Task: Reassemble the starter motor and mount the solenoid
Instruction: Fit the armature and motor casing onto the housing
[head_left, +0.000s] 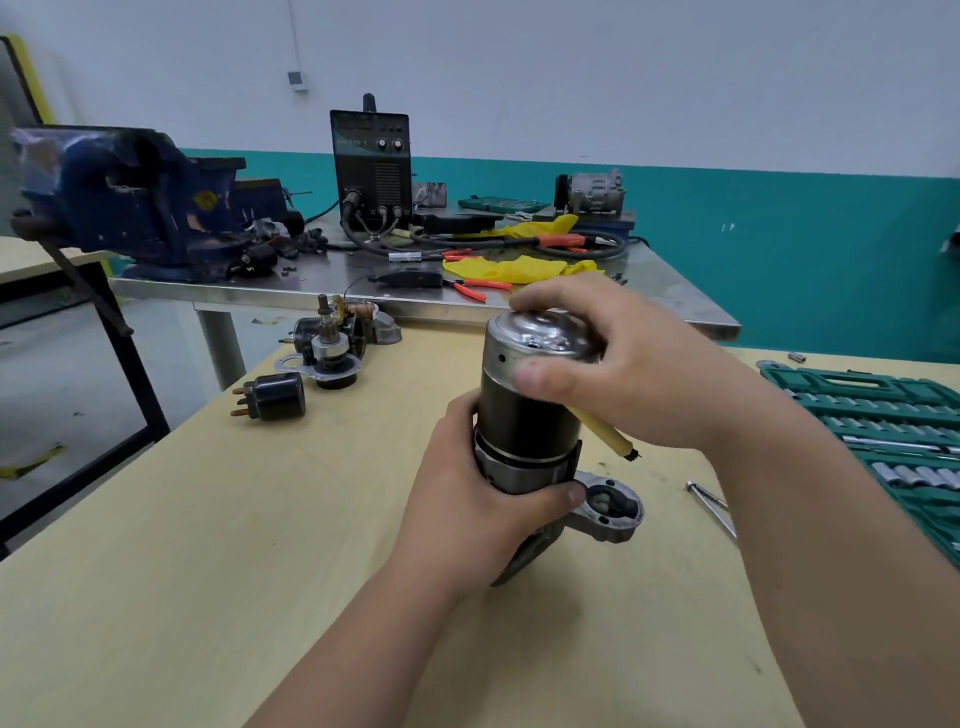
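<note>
On yellow bench (260, 519), left to right | solenoid (274, 396) lying loose, unmounted, well apart from starter motor (524, 415); left hand (488, 509) wrapped round its lower housing, likely steadying it upright; right hand (639, 374) curled over silver end cap (540, 332), seemingly seating it; socket set (883, 415) open, near for reach | markings: none legible

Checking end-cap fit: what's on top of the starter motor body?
Silver end cap, gripped by the right hand. Its fingers cover the cap's far rim; seating there is hidden.
</note>
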